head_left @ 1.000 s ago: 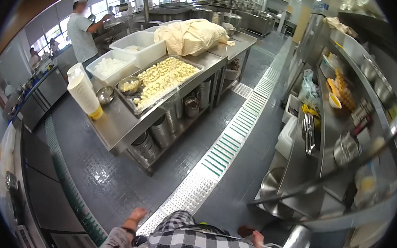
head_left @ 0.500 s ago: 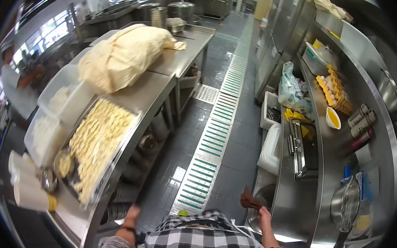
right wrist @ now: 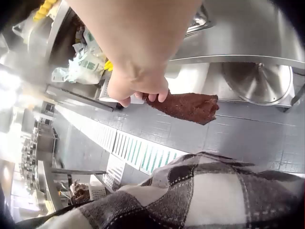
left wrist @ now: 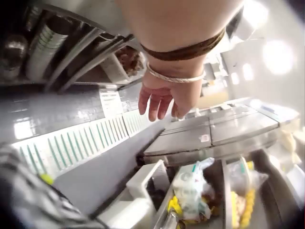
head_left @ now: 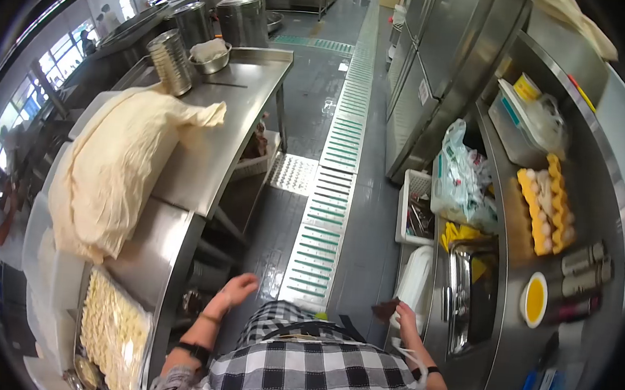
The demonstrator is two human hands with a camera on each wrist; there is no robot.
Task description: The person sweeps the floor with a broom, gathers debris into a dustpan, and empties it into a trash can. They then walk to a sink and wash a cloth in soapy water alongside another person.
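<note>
My right hand [head_left: 406, 320] pinches one end of a brown cloth [right wrist: 190, 108], which hangs over the floor beside the right-hand shelving. In the right wrist view the fingers of that hand curl over the cloth's near end, and its far end sticks out loose. My left hand [left wrist: 164, 98] holds nothing; its fingers are relaxed in the air over the aisle. In the head view it is nearest to the steel table [head_left: 172, 236] on the left.
On the table lie a cloth-covered bulk [head_left: 115, 170] and a tray of pale pieces [head_left: 115, 326]. The right shelves hold an egg tray [head_left: 543, 207], a bowl of yellow liquid [head_left: 535, 300] and a plastic bag [head_left: 462, 180]. A grated drain [head_left: 311, 260] runs down the aisle.
I have moved forward along the aisle, so the table and its tray shift back on the left. The right hand keeps the brown cloth; the left hand has swung forward.
</note>
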